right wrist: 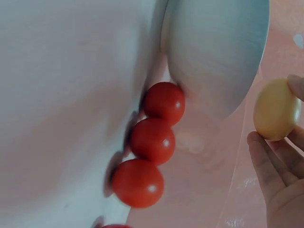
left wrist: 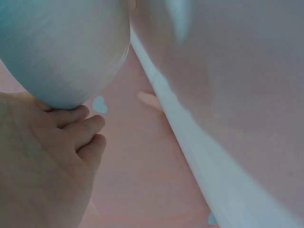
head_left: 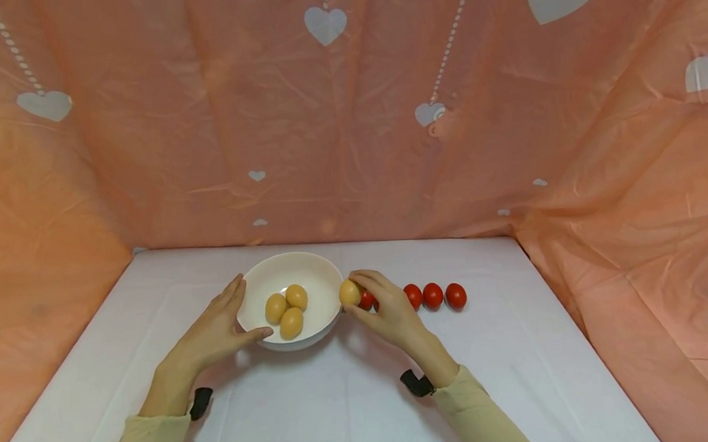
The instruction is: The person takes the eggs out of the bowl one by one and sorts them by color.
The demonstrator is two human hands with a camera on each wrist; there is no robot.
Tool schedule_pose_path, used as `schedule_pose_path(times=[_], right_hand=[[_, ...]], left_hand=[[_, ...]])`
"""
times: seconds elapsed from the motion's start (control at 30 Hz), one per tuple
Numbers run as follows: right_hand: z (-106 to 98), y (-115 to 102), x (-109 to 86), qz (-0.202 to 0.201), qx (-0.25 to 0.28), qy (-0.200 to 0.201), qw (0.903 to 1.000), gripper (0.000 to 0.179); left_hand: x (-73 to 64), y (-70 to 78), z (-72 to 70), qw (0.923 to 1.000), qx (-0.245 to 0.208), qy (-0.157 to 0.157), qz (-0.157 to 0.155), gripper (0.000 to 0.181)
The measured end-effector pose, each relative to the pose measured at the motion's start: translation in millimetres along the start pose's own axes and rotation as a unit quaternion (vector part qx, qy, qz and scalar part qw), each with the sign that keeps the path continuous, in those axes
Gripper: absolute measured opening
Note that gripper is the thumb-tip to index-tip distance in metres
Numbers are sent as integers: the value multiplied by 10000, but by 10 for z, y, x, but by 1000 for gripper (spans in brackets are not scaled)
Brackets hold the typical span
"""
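Observation:
A white bowl [head_left: 327, 284] stands on the white table with three yellow eggs [head_left: 291, 322] inside. My left hand [head_left: 214, 330] holds the bowl at its left side, thumb over the near rim and fingers along the outer wall. From the left wrist, that hand's fingertips show against the bowl's outside [left wrist: 71, 57]. My right hand [head_left: 391, 311] pinches another yellow egg [right wrist: 277, 110] between thumb and fingertips, right at the bowl's right rim. Red cherry tomatoes [head_left: 432, 297] lie in a row right of the bowl, some partly hidden behind the right hand.
In the right wrist view, several cherry tomatoes [right wrist: 153, 141] line up close to the bowl's outer wall. The white tabletop [head_left: 306, 416] reaches back to an orange curtain [head_left: 351, 180] with white hearts, which also hangs at both sides. Each wrist wears a black device [head_left: 416, 384].

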State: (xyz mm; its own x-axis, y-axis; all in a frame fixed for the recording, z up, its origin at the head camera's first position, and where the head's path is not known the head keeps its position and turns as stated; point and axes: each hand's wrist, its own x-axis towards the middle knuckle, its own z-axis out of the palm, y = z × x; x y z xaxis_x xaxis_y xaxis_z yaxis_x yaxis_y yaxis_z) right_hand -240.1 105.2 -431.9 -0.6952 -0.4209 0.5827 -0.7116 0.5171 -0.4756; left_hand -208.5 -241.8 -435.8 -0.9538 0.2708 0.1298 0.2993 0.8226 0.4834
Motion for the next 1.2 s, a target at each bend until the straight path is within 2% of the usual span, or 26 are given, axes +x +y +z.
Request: schedule_pose_path(times=[0.17, 0.3, 0.47, 0.6, 0.73, 0.87, 1.0, 1.2], right_hand=[[-40, 71, -132, 113, -65, 30, 9999, 53], [-66, 127, -222, 125, 20, -211, 9997, 51], [-92, 161, -282, 187, -35, -1014, 9947, 50], [-87, 157, -291, 273, -163, -1771, 9837, 48], [-54, 153, -282, 153, -300, -2242, 9740, 44], [-10, 147, -269, 7, -478, -2472, 9678, 43], [23, 131, -257, 41, -503, -2649, 9629, 43], [46, 96, -249, -81, -565, -2724, 9605, 42]], left_hand=[[-1, 5, -6, 10000, -3, -2, -31, 123], [-3, 2, -7, 10000, -7, -17, -57, 123], [-8, 4, -12, 10000, 0, -3, -50, 123], [-7, 10, -15, 10000, -12, -1, -61, 123], [-4, 20, -16, 10000, -25, -32, -86, 124], [-2, 27, -17, 9999, -31, -55, -124, 124], [3, 32, -18, 9998, -50, -72, -151, 125], [8, 27, -13, 9999, -44, -55, -126, 125]])
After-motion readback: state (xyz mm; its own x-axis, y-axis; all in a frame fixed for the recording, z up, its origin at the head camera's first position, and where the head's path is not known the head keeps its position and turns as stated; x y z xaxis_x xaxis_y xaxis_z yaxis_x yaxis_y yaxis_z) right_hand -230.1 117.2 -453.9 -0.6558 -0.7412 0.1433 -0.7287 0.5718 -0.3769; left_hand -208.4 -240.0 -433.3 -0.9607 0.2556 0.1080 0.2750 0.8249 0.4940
